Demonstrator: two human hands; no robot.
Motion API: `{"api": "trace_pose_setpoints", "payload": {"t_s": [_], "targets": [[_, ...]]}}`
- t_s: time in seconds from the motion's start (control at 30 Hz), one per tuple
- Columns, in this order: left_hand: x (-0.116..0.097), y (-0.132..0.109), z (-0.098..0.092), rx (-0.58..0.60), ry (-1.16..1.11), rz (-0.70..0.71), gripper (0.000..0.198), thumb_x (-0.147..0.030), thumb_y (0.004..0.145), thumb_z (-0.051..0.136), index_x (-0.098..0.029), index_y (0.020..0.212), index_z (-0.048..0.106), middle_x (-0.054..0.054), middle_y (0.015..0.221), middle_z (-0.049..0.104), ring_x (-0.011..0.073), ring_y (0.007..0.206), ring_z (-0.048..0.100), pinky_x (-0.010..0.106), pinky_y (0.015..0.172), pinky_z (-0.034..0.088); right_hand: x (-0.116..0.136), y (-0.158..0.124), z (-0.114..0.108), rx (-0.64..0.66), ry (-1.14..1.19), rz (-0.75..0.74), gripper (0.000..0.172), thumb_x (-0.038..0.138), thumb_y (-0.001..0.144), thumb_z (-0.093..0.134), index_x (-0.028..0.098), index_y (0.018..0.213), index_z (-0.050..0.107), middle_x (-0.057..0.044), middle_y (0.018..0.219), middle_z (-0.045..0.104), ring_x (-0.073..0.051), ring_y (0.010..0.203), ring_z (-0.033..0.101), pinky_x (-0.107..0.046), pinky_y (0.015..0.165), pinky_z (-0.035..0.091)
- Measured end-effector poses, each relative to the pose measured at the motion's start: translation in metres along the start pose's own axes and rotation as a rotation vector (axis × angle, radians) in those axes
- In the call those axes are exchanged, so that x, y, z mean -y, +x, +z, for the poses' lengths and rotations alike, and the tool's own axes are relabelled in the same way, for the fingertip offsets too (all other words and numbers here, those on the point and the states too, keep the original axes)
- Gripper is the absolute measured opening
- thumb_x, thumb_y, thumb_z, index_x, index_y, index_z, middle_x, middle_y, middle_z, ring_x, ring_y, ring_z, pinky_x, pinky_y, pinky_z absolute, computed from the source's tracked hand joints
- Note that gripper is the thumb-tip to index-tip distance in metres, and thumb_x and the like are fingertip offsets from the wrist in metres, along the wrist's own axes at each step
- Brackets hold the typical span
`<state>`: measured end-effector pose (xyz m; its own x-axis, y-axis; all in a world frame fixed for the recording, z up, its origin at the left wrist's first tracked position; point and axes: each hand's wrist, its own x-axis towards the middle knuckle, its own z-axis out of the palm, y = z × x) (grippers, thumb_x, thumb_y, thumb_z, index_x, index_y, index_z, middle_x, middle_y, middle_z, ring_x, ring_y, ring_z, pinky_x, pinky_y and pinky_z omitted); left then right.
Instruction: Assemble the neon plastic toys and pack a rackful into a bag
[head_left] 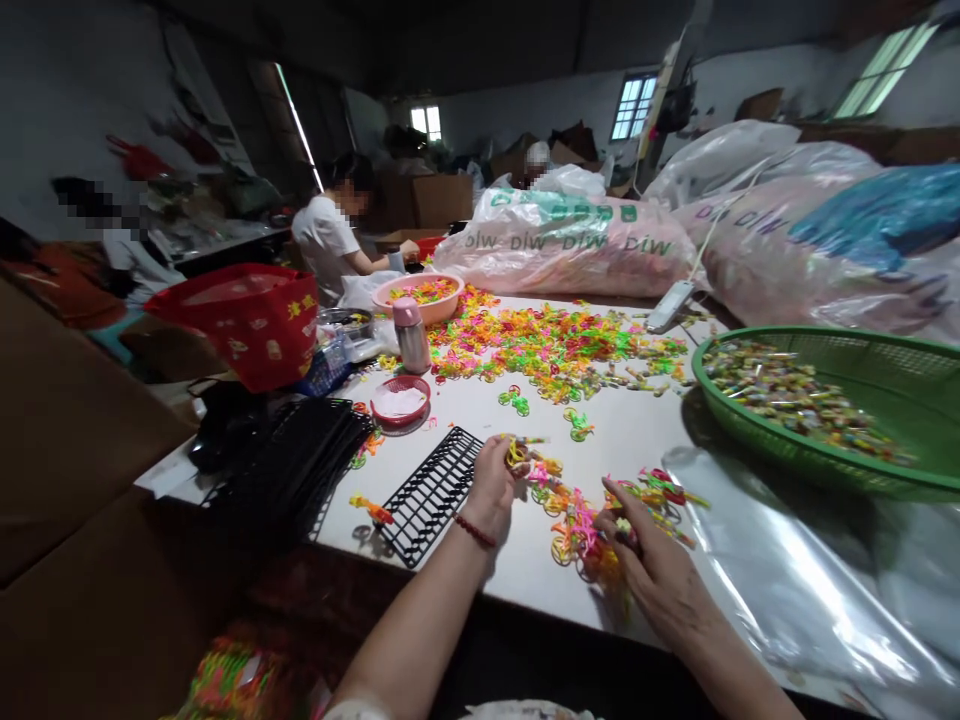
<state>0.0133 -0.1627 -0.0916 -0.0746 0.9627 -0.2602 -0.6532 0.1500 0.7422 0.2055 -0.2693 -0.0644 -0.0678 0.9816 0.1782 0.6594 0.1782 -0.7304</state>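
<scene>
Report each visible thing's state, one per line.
Pink-topped silver flask: upright, lid on
Large green plastic basket: partly filled
Round peach plastic basin: filled
Round red plastic basket: holding something white
Black plastic grid: lying flat
Left hand: closed on yellow plastic piece
Right hand: forefinger extended

The room is dim, its ceiling (480,35) almost black, with daylight entering through a small far window (425,122), a barred window (634,106) and slanted panes (885,70) at far right. A thin bright strip shows beside the door at far left. The white desk (472,400) is the brightest broad surface; soft shadow lies under the green basket (817,482). Clear plastic sheeting (795,570) at near right throws hard glare. Colourful toys (577,520) by the right hand (656,560) smear slightly. Wide-angle distortion stretches the edges, and mosaic blocks hide heads.
</scene>
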Motion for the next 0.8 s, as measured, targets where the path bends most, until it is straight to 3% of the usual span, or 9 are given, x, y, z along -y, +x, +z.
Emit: {"api": "trace_pose_setpoints", "payload": {"t_s": [0.1, 0.2, 0.43, 0.63, 0.8], "targets": [[0.002, 0.022, -0.002, 0.004, -0.026, 0.012, 0.028, -0.029, 0.065, 0.07, -0.018, 0.074, 0.045, -0.004, 0.065, 0.054, 0.008, 0.056, 0.054, 0.019, 0.052, 0.044, 0.005, 0.008, -0.005, -0.048, -0.092, 0.052, 0.046, 0.032, 0.082, 0.044, 0.019, 0.124, 0.055, -0.007, 0.089, 0.069, -0.022, 0.083, 0.068, -0.036, 0.08, 0.054], [0.008, 0.031, -0.007, 0.011, -0.018, 0.002, 0.028, -0.029, 0.064, 0.071, -0.018, 0.074, 0.047, -0.005, 0.063, 0.054, 0.0072, 0.054, 0.053, 0.019, 0.052, 0.043, 0.005, 0.022, -0.015, -0.01, -0.162, 0.055, 0.033, 0.031, 0.083, 0.043, 0.02, 0.108, 0.061, -0.007, 0.089, 0.07, -0.022, 0.083, 0.067, -0.036, 0.078, 0.052], [0.013, 0.026, -0.008, 0.086, 0.077, -0.035, 0.032, -0.03, 0.065, 0.074, -0.016, 0.084, 0.053, -0.002, 0.073, 0.061, 0.0077, 0.055, 0.056, 0.02, 0.053, 0.044, -0.025, 0.092, -0.032, 0.075, -0.29, 0.075, 0.033, 0.037, 0.091, 0.044, 0.02, 0.11, 0.066, -0.005, 0.083, 0.071, -0.019, 0.074, 0.064, -0.028, 0.068, 0.045], [0.015, 0.027, -0.009, 0.124, 0.041, -0.044, 0.027, -0.025, 0.071, 0.067, -0.016, 0.093, 0.054, 0.004, 0.089, 0.066, 0.0112, 0.066, 0.064, 0.024, 0.063, 0.05, -0.054, 0.162, -0.015, 0.155, -0.6, 0.07, 0.034, 0.026, 0.09, 0.047, 0.019, 0.117, 0.067, -0.01, 0.099, 0.066, -0.019, 0.085, 0.06, -0.027, 0.073, 0.04], [0.018, 0.029, -0.011, 0.033, 0.087, 0.06, 0.039, -0.024, 0.079, 0.06, -0.021, 0.116, 0.049, 0.002, 0.094, 0.064, 0.0104, 0.072, 0.064, 0.024, 0.069, 0.05, -0.049, 0.175, 0.005, 0.233, -0.638, 0.028, 0.02, 0.022, 0.085, 0.052, 0.019, 0.092, 0.07, -0.006, 0.084, 0.061, -0.015, 0.066, 0.052, -0.027, 0.06, 0.032]]}}
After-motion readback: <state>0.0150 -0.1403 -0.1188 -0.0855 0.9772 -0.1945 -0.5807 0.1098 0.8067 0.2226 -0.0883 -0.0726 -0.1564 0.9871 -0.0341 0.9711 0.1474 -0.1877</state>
